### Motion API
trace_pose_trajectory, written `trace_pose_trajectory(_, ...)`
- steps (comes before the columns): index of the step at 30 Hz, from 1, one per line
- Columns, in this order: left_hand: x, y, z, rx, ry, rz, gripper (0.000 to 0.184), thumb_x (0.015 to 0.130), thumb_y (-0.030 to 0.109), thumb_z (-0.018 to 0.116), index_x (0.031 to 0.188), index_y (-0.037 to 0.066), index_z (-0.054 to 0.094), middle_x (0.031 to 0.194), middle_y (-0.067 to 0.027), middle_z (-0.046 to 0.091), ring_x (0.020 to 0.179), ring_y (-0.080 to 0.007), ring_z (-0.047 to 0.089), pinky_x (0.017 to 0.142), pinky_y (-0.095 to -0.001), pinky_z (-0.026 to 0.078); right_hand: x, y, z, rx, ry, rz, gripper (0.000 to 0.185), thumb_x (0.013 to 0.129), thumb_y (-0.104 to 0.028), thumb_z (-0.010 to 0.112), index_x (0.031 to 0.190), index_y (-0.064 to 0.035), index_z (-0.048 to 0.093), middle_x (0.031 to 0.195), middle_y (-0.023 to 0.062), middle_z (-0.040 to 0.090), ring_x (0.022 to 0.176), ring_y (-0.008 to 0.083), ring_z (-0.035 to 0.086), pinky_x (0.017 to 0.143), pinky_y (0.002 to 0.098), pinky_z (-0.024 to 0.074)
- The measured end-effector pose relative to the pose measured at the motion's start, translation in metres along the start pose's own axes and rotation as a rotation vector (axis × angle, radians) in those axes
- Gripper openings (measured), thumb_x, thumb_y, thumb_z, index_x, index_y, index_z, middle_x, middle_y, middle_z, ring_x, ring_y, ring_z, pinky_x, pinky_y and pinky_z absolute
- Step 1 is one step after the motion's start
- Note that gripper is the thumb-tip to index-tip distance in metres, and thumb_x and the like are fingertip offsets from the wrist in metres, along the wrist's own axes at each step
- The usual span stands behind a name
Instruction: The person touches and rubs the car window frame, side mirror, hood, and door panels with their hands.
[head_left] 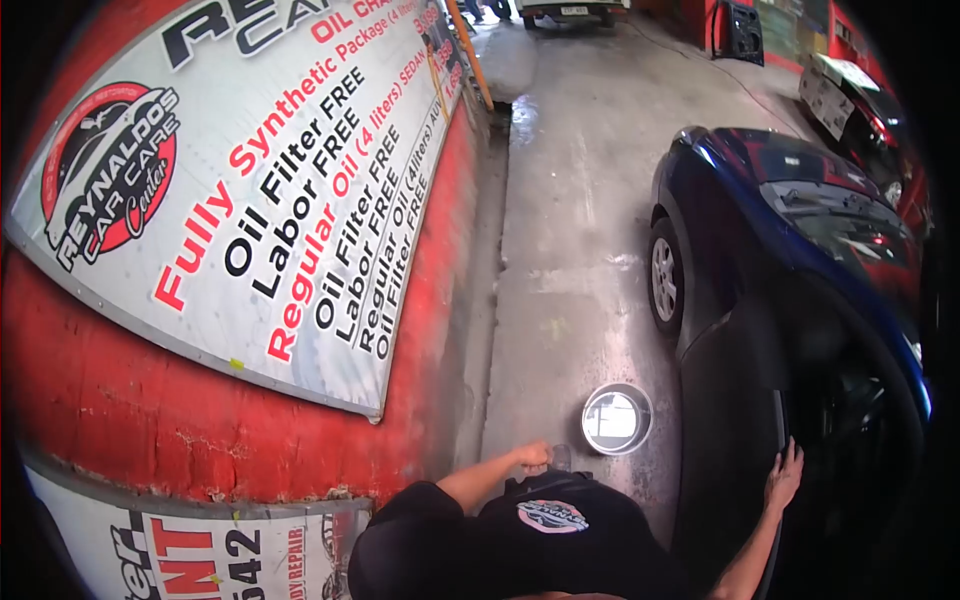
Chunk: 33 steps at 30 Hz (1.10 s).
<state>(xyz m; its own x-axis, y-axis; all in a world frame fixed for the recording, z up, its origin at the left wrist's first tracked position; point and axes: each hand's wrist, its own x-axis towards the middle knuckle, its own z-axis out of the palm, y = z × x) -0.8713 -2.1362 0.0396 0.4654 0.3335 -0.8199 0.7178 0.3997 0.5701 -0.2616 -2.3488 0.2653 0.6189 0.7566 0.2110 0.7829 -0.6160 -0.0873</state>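
Dark blue car point(775, 250) stands directly under the right hand point(785, 475), whose loosely extended fingers rest along the edge of its dark side panel point(730, 430). Across the body, the left hand point(533, 457) is curled into a fist, well apart from the car; whether it holds anything I cannot tell. Between that hand and the car, a round pail point(643, 425) sits on the concrete floor point(570, 330). Farther ahead is the car's wheel point(665, 275); leftward, a large sign point(215, 260) covers the red wall point(180, 420).
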Motion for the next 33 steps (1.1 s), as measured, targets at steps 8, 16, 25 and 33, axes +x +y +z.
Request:
trace_pose_trajectory(8,0.036,-0.117,-0.037,0.001,0.010,-0.268,0.026,0.094,0.025,0.059,0.109,0.007,0.068,0.086,-0.0105,0.072,0.066,-0.0256,0.071,0.052,-0.0461,0.060,0.004,0.009,0.015,0.011,-0.036,0.022,0.055,0.100,-0.013,0.062,0.153,-0.0158,0.050,0.142,0.0280,0.055,0.127,0.0439,0.057,0.108,0.0483,0.0464)
trace_pose_trajectory(16,0.004,-0.088,-0.027,-0.046,0.067,-0.219,0.024,0.096,0.021,0.056,0.085,0.002,0.066,0.069,-0.0099,0.066,0.055,-0.0247,0.067,0.047,-0.0434,0.058,-0.007,-0.018,-0.009,-0.117,0.033,-0.062,0.070,0.094,-0.017,0.069,0.158,-0.0139,0.040,0.145,0.0254,0.054,0.125,0.0426,0.058,0.103,0.0523,0.0491)
trace_pose_trajectory(25,-0.017,-0.106,0.071,0.008,0.058,0.008,0.019,0.092,0.009,0.054,0.090,0.001,0.070,0.072,-0.0058,0.064,0.053,-0.0146,0.054,0.047,-0.0310,0.045,-0.015,0.000,-0.031,-0.068,-0.101,0.012,0.072,0.098,-0.027,0.068,0.161,-0.0184,0.035,0.142,0.0229,0.057,0.123,0.0422,0.060,0.099,0.0508,0.0515)
trace_pose_trajectory(33,-0.044,-0.063,0.090,0.040,0.075,-0.163,0.023,0.098,0.020,0.058,0.096,0.002,0.072,0.074,-0.0064,0.066,0.059,-0.0166,0.061,0.049,-0.0333,0.050,-0.067,0.035,-0.068,-0.099,-0.141,0.198,0.068,0.104,-0.061,0.046,0.152,-0.0130,0.051,0.124,0.0230,0.068,0.112,0.0419,0.066,0.092,0.0501,0.0539)
